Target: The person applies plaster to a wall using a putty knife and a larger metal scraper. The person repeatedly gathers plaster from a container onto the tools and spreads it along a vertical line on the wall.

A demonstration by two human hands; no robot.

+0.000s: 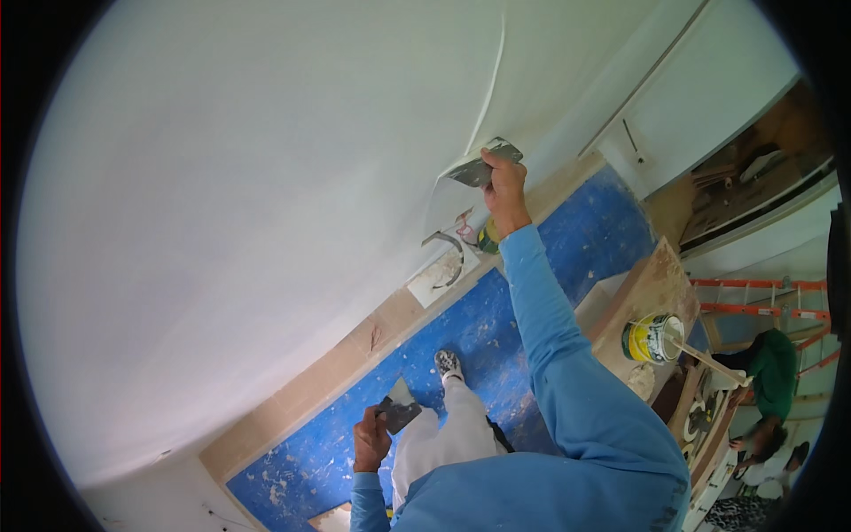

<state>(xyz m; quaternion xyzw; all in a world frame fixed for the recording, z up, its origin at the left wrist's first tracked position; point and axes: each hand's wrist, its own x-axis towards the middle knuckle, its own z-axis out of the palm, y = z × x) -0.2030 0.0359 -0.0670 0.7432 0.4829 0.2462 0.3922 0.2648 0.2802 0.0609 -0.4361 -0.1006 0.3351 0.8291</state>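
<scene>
My right hand (503, 191) is raised to the white wall (248, 195) and grips a wide metal putty knife (483, 164) whose blade lies flat on the wall, at the end of a curved wet streak. My left hand (370, 439) hangs low by my hip and holds a second, smaller putty knife (401, 410) with pale filler on its blade. Both arms wear light blue sleeves. My white trouser leg and speckled shoe (448, 363) stand on the blue floor covering.
A blue splattered sheet (461, 328) covers the floor along a tan baseboard strip (355, 341). A yellow and white can (651, 337) with a stick sits on a wooden board at right. Another person in green (769, 377) crouches near an orange ladder (762, 297).
</scene>
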